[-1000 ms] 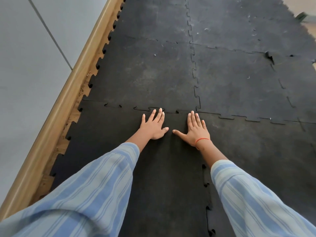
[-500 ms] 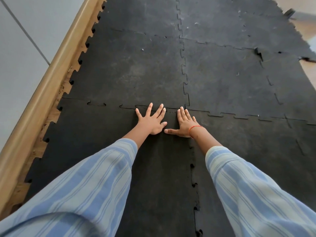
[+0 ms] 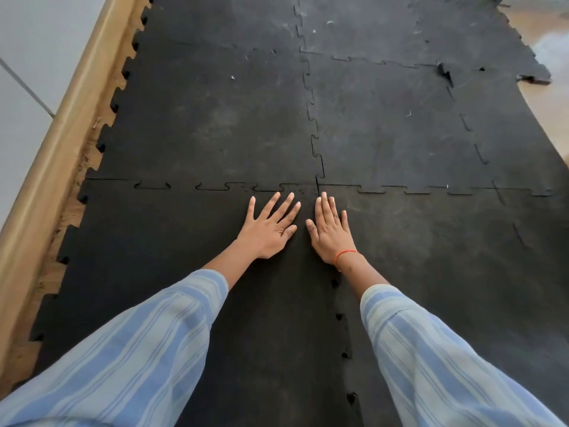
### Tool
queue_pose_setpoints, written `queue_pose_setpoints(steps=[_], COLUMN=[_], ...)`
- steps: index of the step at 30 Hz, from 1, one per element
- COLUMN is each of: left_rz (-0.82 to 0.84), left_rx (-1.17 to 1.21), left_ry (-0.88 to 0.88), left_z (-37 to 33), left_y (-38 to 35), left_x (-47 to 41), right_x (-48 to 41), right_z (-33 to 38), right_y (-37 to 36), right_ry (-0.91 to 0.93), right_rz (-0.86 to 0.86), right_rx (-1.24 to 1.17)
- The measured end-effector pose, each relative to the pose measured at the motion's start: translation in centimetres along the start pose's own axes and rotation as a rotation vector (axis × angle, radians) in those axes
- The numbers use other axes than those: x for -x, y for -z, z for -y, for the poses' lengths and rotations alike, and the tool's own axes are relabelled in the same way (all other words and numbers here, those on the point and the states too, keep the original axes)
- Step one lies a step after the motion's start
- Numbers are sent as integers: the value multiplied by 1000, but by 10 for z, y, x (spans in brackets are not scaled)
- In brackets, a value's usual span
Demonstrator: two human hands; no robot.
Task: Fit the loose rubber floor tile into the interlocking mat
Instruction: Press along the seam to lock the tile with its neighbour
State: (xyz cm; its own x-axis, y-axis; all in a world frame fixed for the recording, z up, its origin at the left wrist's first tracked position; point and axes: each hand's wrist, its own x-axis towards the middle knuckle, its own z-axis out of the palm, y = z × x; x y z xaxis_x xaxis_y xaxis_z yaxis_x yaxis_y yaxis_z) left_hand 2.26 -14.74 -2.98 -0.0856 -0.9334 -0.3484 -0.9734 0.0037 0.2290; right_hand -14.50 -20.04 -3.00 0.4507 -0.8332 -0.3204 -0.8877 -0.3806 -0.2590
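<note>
Loose rubber tile (image 3: 191, 272) lies flat at near left of the interlocking mat (image 3: 385, 124), its far edge tabs meeting the seam of the tile beyond. Left hand (image 3: 271, 231) pressed palm-down on its far right corner, fingers (image 3: 284, 206) spread wide, holding nothing. Right hand (image 3: 331, 232) flat just beside it at the seam, fingers together, red band (image 3: 345, 255) on the wrist

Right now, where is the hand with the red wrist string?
In the head view, the right hand lies flat on the black mat, just right of centre beside the left hand, its fingertips near the corner where four tiles meet.
</note>
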Motion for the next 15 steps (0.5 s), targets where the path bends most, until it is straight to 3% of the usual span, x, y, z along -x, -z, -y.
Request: queue_pose_setpoints(steps=[3,6,15], left_rz=[20,33,47], left_rx=[8,30,25], left_ry=[11,21,15], left_z=[-1,-3,-3], left_y=[4,5,5], left_x=[0,-2,-6], right_x=[-1,8,6], right_z=[-2,-14,-30], right_y=[12,16,21], right_ry=[2,-108,-94], right_rz=[-8,-146,-112], right_rx=[-258,-564,-522])
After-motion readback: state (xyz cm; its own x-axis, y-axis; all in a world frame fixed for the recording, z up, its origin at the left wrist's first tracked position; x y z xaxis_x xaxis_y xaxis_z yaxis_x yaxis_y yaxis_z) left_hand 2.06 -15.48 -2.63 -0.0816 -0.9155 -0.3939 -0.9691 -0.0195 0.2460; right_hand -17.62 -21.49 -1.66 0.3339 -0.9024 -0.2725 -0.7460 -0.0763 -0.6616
